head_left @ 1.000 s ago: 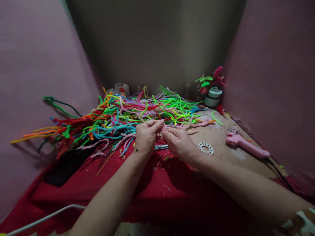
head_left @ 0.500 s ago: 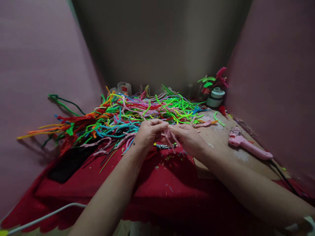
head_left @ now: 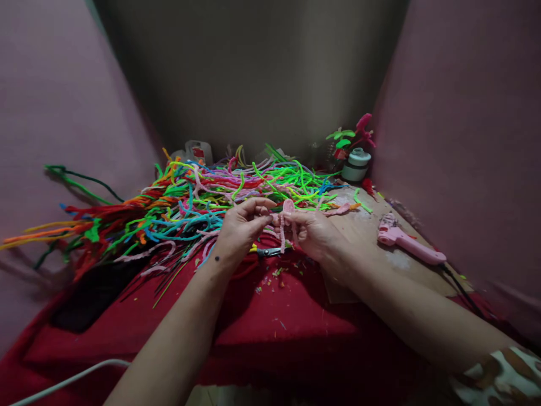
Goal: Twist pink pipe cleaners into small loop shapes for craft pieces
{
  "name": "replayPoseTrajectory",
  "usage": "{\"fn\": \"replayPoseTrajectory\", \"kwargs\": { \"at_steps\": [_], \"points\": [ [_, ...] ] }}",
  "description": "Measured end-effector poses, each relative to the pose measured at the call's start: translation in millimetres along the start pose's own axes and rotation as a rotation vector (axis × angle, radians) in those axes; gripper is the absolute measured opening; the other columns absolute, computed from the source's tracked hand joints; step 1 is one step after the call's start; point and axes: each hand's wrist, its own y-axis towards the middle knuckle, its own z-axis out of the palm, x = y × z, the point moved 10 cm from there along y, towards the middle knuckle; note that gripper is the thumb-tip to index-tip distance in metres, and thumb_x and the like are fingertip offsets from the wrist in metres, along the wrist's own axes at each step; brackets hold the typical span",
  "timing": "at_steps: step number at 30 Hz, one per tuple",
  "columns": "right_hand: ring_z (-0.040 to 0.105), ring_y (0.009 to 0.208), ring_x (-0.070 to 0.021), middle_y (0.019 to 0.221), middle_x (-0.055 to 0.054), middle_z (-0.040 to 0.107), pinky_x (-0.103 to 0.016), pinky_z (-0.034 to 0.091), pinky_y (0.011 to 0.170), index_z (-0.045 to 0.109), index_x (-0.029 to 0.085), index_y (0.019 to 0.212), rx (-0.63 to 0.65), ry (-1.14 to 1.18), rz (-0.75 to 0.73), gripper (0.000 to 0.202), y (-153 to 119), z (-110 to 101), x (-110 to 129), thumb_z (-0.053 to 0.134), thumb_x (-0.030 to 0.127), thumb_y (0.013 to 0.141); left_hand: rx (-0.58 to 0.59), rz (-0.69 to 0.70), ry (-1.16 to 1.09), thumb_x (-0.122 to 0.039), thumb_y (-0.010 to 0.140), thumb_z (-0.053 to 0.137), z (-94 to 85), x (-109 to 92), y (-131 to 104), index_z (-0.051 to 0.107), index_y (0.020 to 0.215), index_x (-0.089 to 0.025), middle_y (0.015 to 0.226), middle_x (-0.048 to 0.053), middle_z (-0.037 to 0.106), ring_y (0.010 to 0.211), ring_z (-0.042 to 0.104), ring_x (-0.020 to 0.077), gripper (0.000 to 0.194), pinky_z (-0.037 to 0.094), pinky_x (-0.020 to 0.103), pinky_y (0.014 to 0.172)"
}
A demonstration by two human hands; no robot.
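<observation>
A bent pink pipe cleaner (head_left: 289,206), with a rounded loop at the top and strands hanging down, is between my two hands above the red cloth. My right hand (head_left: 316,234) pinches it just below the loop. With thumb and fingers closed, my left hand (head_left: 245,225) grips a pink strand at its left side; the fingertips partly hide the contact. Just below lie scissors (head_left: 270,252), their handles partly covered by my left hand. Behind both hands spreads a large heap of coloured pipe cleaners (head_left: 207,194).
A pink hot glue gun (head_left: 416,245) rests on a brown board (head_left: 363,270) at right, its cord trailing off. A pale jar (head_left: 355,166) stands by green and pink pipe-cleaner pieces. A black flat object (head_left: 95,296) lies left on the red cloth (head_left: 279,321). Walls enclose both sides.
The pink pipe cleaner's loop now shows above my right fingers, and its strands hang differently. My left fingers have shifted slightly left, opening a gap between the hands. The whole view has shifted.
</observation>
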Motion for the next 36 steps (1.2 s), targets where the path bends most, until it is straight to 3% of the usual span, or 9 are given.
{"fn": "replayPoseTrajectory", "kwargs": {
  "at_steps": [3,5,10,13,16,19,22,30,36],
  "points": [
    [0.04,0.045,-0.0079,0.049,0.003,0.05,-0.022,0.034,0.046,0.051,0.016,0.056,-0.076,0.067,0.023,0.011,1,-9,2,0.059,0.01,0.061,0.082,0.238,0.243,-0.018,0.073,0.061,8.9,-23,-6,0.067,0.081,-0.018,0.077,0.001,0.057,0.07,0.052,0.0108,0.01,0.042,0.022,0.064],
    [0.039,0.046,-0.0082,0.049,0.002,0.05,-0.023,0.033,0.046,0.052,0.016,0.058,-0.084,0.104,0.045,0.01,1,-10,1,0.057,0.01,0.063,0.142,0.397,0.409,-0.017,0.077,0.057,20.1,-32,-13,0.069,0.085,-0.021,0.083,0.002,0.056,0.078,0.053,0.0127,0.016,0.042,0.023,0.071],
    [0.04,0.044,-0.0073,0.05,0.003,0.047,-0.023,0.031,0.045,0.051,0.015,0.06,-0.048,0.148,0.072,0.01,2,-5,-1,0.056,0.011,0.066,0.175,0.589,0.557,-0.021,0.082,0.055,34.7,-36,-24,0.071,0.088,-0.023,0.081,0.003,0.051,0.073,0.051,0.0115,0.017,0.042,0.023,0.066],
    [0.039,0.044,-0.0071,0.05,0.003,0.046,-0.022,0.03,0.043,0.053,0.015,0.059,-0.008,0.077,0.046,0.008,2,-2,1,0.058,0.012,0.064,0.133,0.6,0.472,-0.022,0.081,0.057,30.1,-43,-25,0.07,0.087,-0.021,0.086,0.004,0.055,0.08,0.054,0.0128,0.014,0.044,0.024,0.072],
    [0.038,0.044,-0.0071,0.047,0.003,0.045,-0.022,0.028,0.043,0.052,0.014,0.053,-0.002,-0.015,-0.027,0.01,1,-2,7,0.059,0.014,0.06,0.163,0.524,0.359,-0.021,0.082,0.056,28.9,-46,-22,0.068,0.082,-0.019,0.092,0.006,0.06,0.089,0.056,0.0152,0.012,0.044,0.026,0.081],
    [0.037,0.043,-0.0071,0.044,0.003,0.044,-0.022,0.027,0.043,0.051,0.015,0.046,-0.02,-0.153,-0.115,0.011,-1,-2,15,0.057,0.015,0.056,0.204,0.412,0.325,-0.023,0.083,0.054,29.7,-42,-19,0.065,0.08,-0.017,0.084,0.004,0.063,0.082,0.057,0.0144,0.012,0.044,0.025,0.078],
    [0.037,0.043,-0.0078,0.042,0.003,0.042,-0.023,0.028,0.044,0.049,0.016,0.042,-0.027,-0.273,-0.182,0.014,-3,-1,21,0.054,0.017,0.054,0.173,0.374,0.373,-0.022,0.082,0.054,25.3,-38,-18,0.064,0.083,-0.017,0.079,0.002,0.063,0.076,0.056,0.013,0.011,0.043,0.023,0.073],
    [0.034,0.042,-0.0078,0.04,0.004,0.038,-0.023,0.025,0.043,0.045,0.017,0.042,-0.076,-0.512,-0.214,0.017,-3,-7,26,0.051,0.019,0.057,0.134,0.526,0.71,-0.012,0.078,0.051,28.6,-44,-24,0.06,0.078,-0.015,0.074,0.002,0.06,0.068,0.054,0.0108,0.009,0.04,0.021,0.065],
    [0.034,0.043,-0.0079,0.041,0.004,0.037,-0.023,0.024,0.043,0.043,0.017,0.044,-0.104,-0.584,-0.228,0.017,-3,-10,26,0.049,0.019,0.059,0.133,0.623,0.86,-0.013,0.079,0.05,36.3,-47,-28,0.056,0.077,-0.015,0.071,0.001,0.056,0.063,0.051,0.0106,0.007,0.038,0.021,0.06]
  ]
}}
